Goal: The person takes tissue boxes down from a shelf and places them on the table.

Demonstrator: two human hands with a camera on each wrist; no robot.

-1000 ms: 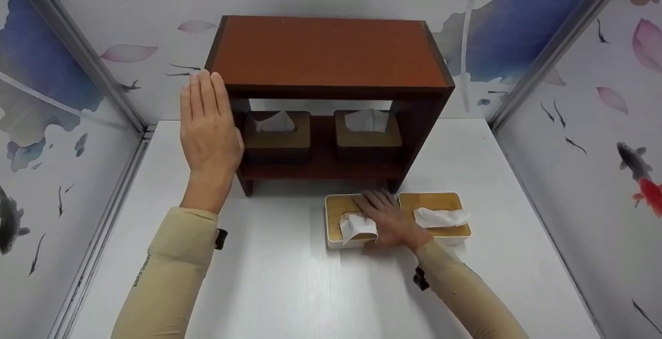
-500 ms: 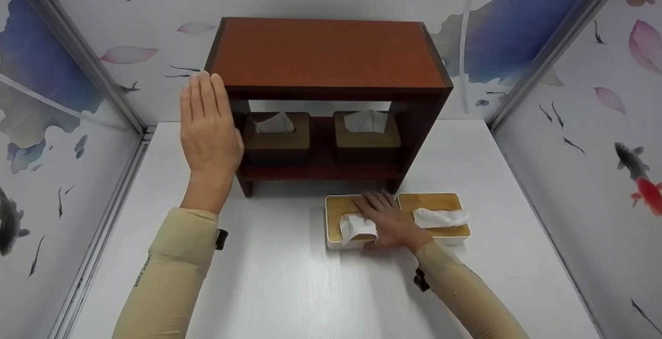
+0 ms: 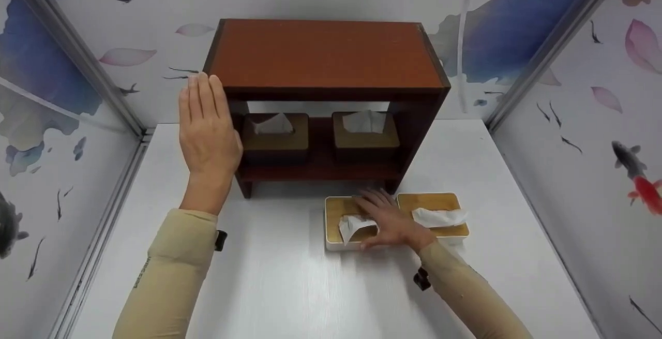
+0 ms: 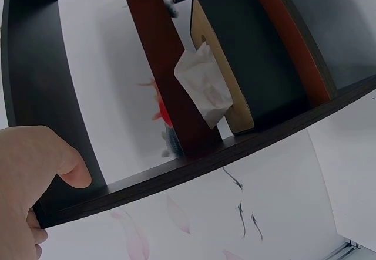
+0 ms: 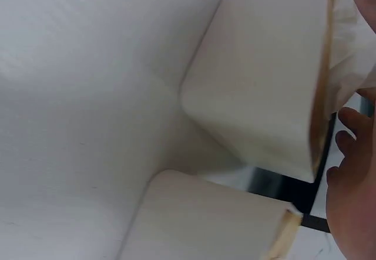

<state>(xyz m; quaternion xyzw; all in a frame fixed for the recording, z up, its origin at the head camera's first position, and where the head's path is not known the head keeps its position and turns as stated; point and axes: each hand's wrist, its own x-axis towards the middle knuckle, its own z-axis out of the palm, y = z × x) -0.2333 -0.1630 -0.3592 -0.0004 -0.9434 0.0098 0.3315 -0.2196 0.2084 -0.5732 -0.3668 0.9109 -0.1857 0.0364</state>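
A reddish-brown wooden shelf (image 3: 331, 54) stands on the table. My left hand (image 3: 209, 134) lies straight-fingered along its left side; in the left wrist view, the thumb (image 4: 75, 171) is at the upper front corner. Two tissue boxes are in front of the shelf, white-sided with wooden lids. Over the left tissue box (image 3: 337, 208) my right hand (image 3: 395, 225) spreads its fingers, the thumb near the front rim and the fingertips toward the far rim. White tissue pokes out beside the palm. The right tissue box (image 3: 421, 202) stands close by, partly behind that hand.
Inside the shelf sit two more tissue boxes, dark-sided with wooden lids: the left one (image 3: 274, 141) and the right one (image 3: 364, 141). Printed panel walls enclose the white table (image 3: 289, 287) at the back and on both sides.
The thumb of my right hand has spread out toward the left box's front rim, and its fingers have shifted a little. My left hand keeps its place against the shelf.
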